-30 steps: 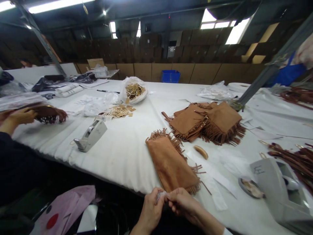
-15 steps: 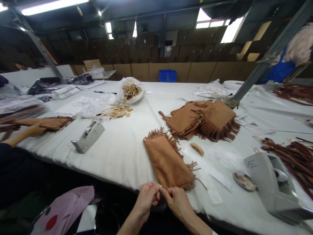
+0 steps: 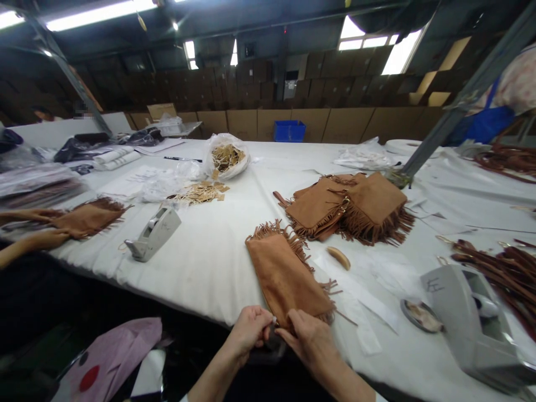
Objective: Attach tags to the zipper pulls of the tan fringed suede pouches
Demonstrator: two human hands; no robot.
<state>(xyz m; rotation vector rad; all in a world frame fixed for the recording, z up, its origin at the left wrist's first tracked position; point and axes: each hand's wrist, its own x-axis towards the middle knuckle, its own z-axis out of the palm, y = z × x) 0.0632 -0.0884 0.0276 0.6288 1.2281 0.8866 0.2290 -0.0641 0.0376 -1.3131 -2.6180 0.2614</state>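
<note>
Brown fringed bag [image 3: 288, 273], flat at the near edge of the counter [image 3: 201, 251]. Left hand [image 3: 250, 330]: fingers pinched on a small pale piece [image 3: 274, 320]. Right hand [image 3: 312, 340]: fingers closed on the bag's near corner. Beyond, I see a plastic bag [image 3: 244, 165] holding tan tags [image 3: 226, 157].

the fringed pouch [image 3: 288, 273] is tan-brown, plain-faced and suede-like, roughly rectangular. it lies flat on the counter [image 3: 201, 251], slanting from far left to near right, its near end at the counter's front edge. strips of fringe spread from the far end and down the right side, uneven and splayed, one long strand poking out near the lower right corner. the right hand [image 3: 312, 335] grips its near end. a tiny whitish piece [image 3: 274, 320], too small to make out, sits at the left hand's [image 3: 251, 329] fingertips, just beside the pouch.
</note>
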